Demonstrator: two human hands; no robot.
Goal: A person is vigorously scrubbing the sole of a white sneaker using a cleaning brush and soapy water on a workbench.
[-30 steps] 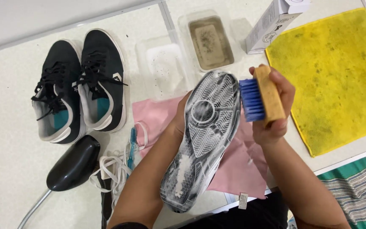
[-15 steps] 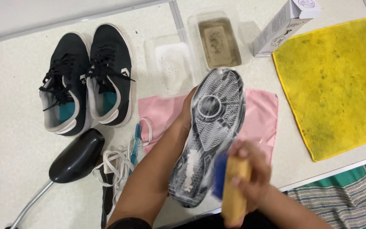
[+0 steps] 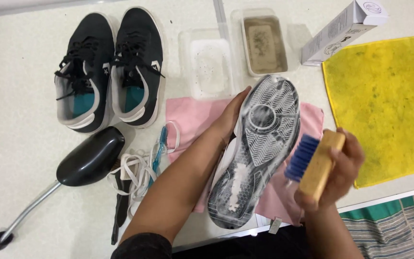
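My left hand grips the side of a sneaker turned sole-up, its grey tread streaked with white foam. The shoe hovers over a pink cloth on the table. My right hand holds a wooden scrub brush with blue bristles, just right of the sole's middle; the bristles face the sole, slightly apart from it.
A pair of black sneakers stands at the upper left. A black shoe tree, white laces and a blue toothbrush lie beside my left arm. Two plastic trays and a white box sit behind; a yellow cloth lies right.
The brush went from the toe end down to the heel end of the sole, and is now back up beside the sole's middle. The shoe stayed in my left hand.
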